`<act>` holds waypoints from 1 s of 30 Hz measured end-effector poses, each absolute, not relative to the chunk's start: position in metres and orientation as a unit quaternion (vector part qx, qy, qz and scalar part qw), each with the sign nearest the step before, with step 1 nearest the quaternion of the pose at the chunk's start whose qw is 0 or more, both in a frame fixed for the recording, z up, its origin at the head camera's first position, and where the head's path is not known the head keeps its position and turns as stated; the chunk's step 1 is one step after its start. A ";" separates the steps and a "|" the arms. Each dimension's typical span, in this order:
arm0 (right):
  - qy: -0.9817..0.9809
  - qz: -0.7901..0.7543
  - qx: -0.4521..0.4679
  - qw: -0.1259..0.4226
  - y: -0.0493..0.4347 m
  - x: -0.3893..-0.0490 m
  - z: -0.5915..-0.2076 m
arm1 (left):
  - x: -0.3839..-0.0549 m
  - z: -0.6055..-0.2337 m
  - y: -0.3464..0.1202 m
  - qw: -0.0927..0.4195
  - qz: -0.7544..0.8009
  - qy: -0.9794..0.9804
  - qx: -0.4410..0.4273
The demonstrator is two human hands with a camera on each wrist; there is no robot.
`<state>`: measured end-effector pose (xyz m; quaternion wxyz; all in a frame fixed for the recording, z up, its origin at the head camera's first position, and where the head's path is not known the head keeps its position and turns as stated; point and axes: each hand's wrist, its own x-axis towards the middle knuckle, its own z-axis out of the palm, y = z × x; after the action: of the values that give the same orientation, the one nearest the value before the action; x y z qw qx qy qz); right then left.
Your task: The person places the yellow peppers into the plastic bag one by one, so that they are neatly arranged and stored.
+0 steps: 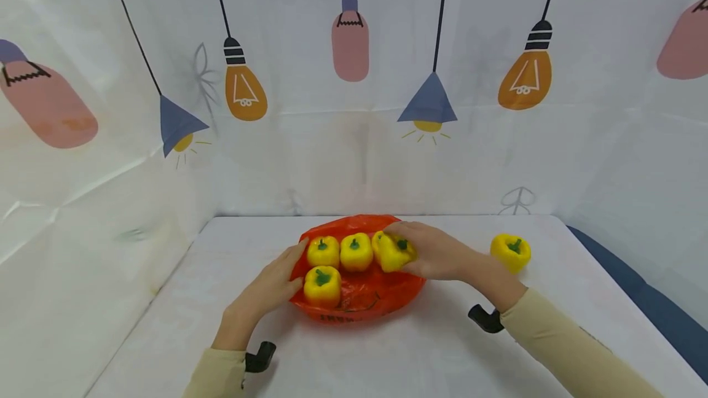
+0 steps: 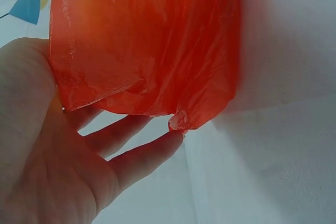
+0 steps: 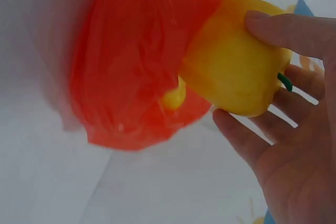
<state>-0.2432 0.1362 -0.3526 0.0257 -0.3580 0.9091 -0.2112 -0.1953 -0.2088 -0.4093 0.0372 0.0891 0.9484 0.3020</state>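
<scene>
A red plastic bag lies with its mouth spread wide, several yellow bell peppers inside, among them a front one and a middle one. At its left rim my left hand grips the plastic; in the left wrist view the fingers reach along the outside of the bag. My right hand holds another yellow bell pepper over the bag's right side. Thumb and fingers surround that pepper in the right wrist view, its green stem facing the palm.
One more yellow bell pepper sits on the white table, right of the bag and beyond the right forearm. A white cloth printed with lamps hangs behind the table. Something dark blue lies past the right edge.
</scene>
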 end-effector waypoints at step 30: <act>0.905 -0.099 -0.414 -0.008 0.067 -0.227 -0.394 | -0.197 -0.412 -0.211 0.039 0.298 0.950 0.086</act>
<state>-0.2271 0.0668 -0.3940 -0.0085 -0.4140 0.9048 -0.0993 -0.1972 -0.2111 -0.4117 0.0391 0.0863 0.9498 0.2982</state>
